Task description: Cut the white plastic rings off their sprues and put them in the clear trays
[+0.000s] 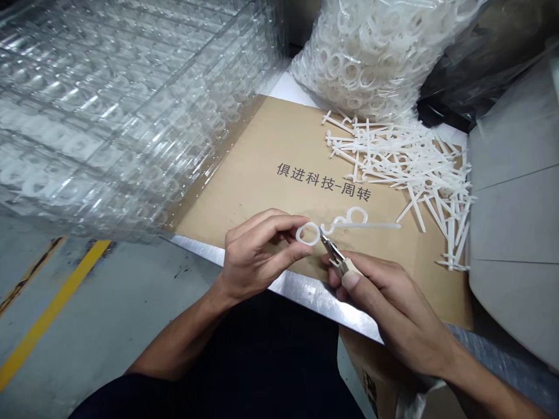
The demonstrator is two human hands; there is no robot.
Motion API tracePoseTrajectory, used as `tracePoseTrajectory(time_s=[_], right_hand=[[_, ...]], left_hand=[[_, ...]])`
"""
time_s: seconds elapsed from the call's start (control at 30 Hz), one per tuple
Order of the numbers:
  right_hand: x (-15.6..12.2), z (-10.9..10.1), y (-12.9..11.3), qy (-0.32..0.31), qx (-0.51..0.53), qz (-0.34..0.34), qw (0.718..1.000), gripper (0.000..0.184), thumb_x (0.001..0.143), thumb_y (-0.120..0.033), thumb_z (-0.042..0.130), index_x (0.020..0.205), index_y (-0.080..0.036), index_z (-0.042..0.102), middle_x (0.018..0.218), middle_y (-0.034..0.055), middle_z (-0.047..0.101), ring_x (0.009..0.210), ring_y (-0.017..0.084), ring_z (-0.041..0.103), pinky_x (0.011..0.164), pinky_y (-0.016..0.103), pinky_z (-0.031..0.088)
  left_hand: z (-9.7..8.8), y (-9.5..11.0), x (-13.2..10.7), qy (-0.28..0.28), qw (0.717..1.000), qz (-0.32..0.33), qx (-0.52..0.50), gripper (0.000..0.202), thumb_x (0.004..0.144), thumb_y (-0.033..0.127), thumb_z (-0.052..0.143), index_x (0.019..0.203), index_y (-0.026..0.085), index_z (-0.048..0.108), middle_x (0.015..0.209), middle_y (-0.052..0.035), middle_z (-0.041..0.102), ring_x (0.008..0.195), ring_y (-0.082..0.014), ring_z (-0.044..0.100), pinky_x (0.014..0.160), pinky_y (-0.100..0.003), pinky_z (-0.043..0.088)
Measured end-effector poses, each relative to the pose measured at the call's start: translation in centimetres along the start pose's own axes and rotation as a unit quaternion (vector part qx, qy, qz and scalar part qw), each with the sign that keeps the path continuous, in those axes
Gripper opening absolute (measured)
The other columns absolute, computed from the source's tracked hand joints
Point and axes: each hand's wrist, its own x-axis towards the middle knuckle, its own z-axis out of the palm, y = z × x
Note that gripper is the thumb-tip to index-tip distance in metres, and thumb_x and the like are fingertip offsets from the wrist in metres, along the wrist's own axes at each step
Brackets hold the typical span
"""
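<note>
Between the thumb and fingers of my left hand [262, 250] is a white plastic ring [297, 234], held by its left side. My right hand [384, 297] is closed around the handles of small cutting pliers [334, 251]. The pliers' tips meet the right edge of the ring, where a thin white plastic runner [367, 225] begins. This runner is a straight bar with curved links, and a second ring [358, 215] sits at its far side. Whether the ring is still joined to the runner, I cannot tell.
Brown cardboard [244, 169] with printed characters covers the metal-edged table. A heap of white plastic runners [402, 157] lies to the right. Behind it stands a clear bag of rings [362, 64]. Stacked clear trays [122, 110] fill the left, and a grey panel [517, 215] borders the right.
</note>
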Motion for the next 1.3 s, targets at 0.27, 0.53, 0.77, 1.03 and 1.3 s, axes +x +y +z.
tracePoseTrajectory(time_s=[0.27, 0.53, 0.77, 1.03, 1.3], right_hand=[[-0.02, -0.01, 0.08, 0.005, -0.004, -0.01, 1.0, 0.035, 0.112, -0.042, 0.04, 0.092, -0.021, 0.061, 0.083, -0.0008, 0.058, 0.075, 0.015, 0.054, 0.073, 0.031, 0.042], [-0.01, -0.01, 0.12, 0.005, -0.009, -0.006, 1.0, 0.037, 0.112, -0.042, 0.04, 0.091, -0.021, 0.061, 0.083, -0.0004, 0.059, 0.074, 0.015, 0.054, 0.071, 0.031, 0.042], [0.03, 0.23, 0.33, 0.01, -0.026, -0.003, 1.0, 0.039, 0.113, -0.041, 0.036, 0.088, -0.02, 0.058, 0.08, -0.0001, 0.056, 0.072, 0.015, 0.051, 0.068, 0.031, 0.042], [0.22, 0.43, 0.05, 0.019, -0.093, -0.015, 0.995, 0.037, 0.112, -0.035, 0.032, 0.082, -0.022, 0.049, 0.076, 0.0004, 0.054, 0.067, 0.016, 0.048, 0.062, 0.032, 0.038], [0.76, 0.69, 0.47, 0.023, -0.119, 0.011, 0.993, 0.039, 0.111, -0.038, 0.035, 0.076, -0.023, 0.043, 0.069, -0.0017, 0.049, 0.062, 0.015, 0.045, 0.06, 0.032, 0.034]], left_hand=[[-0.1, 0.2, 0.09, -0.006, 1.0, 0.001, 0.006, 0.03, 0.084, 0.022, 0.085, 0.111, 0.012, 0.074, 0.086, -0.0046, 0.073, 0.077, -0.0118, 0.068, 0.068, -0.021, 0.055], [-0.07, 0.22, 0.14, -0.009, 1.0, -0.002, 0.008, 0.03, 0.085, 0.023, 0.084, 0.11, 0.012, 0.074, 0.086, -0.0047, 0.073, 0.077, -0.012, 0.069, 0.069, -0.021, 0.055], [0.0, 0.2, 0.17, -0.012, 1.0, -0.005, 0.004, 0.028, 0.086, 0.022, 0.084, 0.11, 0.012, 0.073, 0.086, -0.0045, 0.073, 0.077, -0.0117, 0.068, 0.068, -0.021, 0.054], [0.03, 0.19, 0.11, -0.016, 1.0, -0.015, 0.003, 0.026, 0.086, 0.022, 0.084, 0.108, 0.013, 0.074, 0.084, -0.0039, 0.073, 0.075, -0.0115, 0.067, 0.068, -0.022, 0.054], [-0.25, -0.39, -0.27, -0.009, 0.997, -0.078, -0.001, 0.024, 0.084, 0.022, 0.084, 0.106, 0.018, 0.076, 0.09, -0.004, 0.076, 0.078, -0.013, 0.07, 0.068, -0.023, 0.056]])
